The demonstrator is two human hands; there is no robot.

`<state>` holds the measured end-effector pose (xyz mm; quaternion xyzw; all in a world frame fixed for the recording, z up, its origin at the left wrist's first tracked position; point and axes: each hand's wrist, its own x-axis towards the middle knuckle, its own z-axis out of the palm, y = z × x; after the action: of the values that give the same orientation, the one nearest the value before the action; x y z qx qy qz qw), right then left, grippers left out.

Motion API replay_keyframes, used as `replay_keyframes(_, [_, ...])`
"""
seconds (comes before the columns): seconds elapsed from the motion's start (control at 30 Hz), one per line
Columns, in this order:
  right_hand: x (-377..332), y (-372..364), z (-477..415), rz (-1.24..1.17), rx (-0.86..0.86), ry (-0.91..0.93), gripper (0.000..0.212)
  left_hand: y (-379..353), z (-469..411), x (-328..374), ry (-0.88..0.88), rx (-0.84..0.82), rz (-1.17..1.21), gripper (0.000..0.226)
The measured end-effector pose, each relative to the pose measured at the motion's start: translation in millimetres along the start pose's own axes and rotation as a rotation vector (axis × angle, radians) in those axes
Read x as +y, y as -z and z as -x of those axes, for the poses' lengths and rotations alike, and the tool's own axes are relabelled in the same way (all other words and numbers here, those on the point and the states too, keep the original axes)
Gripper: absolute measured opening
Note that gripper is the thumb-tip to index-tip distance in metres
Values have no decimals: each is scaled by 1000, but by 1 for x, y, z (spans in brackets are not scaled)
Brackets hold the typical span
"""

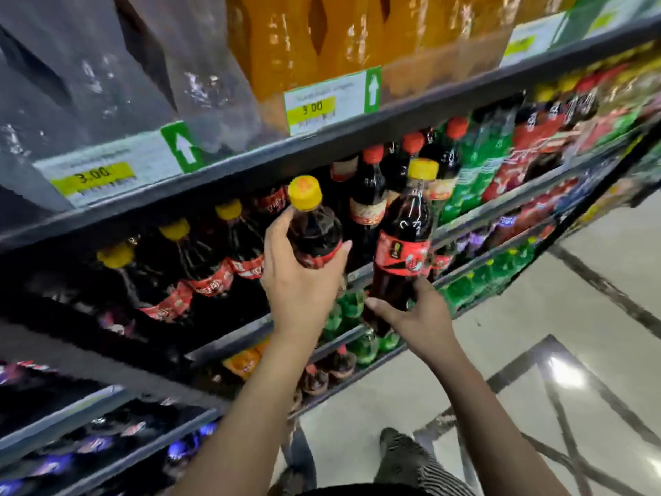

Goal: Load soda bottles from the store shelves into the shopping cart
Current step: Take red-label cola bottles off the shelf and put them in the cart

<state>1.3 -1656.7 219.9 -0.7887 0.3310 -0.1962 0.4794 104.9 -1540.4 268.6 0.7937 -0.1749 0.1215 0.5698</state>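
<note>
My left hand (304, 281) grips a dark cola bottle (314, 230) with a yellow cap and a red label, held just in front of the middle shelf. My right hand (418, 316) holds a second, taller cola bottle (404, 245) with a yellow cap by its lower body, tilted slightly left. Both bottles are off the shelf. A row of matching yellow-capped cola bottles (200, 255) stands on the shelf to the left. The shopping cart is not in view.
Red-capped cola bottles (372, 187) and green soda bottles (475, 173) fill the shelf to the right. Orange soda (322, 48) stands on the top shelf, above price tags (314, 109). Lower shelves (250, 338) hold more bottles. A glossy tiled floor (536, 352) lies at right; my foot (397, 449) shows below.
</note>
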Motion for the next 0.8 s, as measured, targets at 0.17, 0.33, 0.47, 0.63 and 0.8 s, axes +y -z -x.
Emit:
replay_keyframes(0.17, [-3, 6, -39, -4, -112, 128, 50, -19, -5, 1, 112, 104, -94, 78])
replay_keyframes(0.33, [-11, -6, -48, -94, -133, 166, 53, -20, -7, -4, 177, 241, -82, 78])
replay_keyframes(0.47, [-18, -19, -56, -77, -119, 216, 58, -23, -7, -10, 147, 281, -112, 75])
replay_keyframes(0.63, [-26, -40, -71, -61, -97, 275, 61, -23, 0, -15, 132, 264, -178, 73])
replay_keyframes(0.8, [-22, -54, -81, 6, -101, 258, 55, -22, -1, -15, 144, 177, -247, 73])
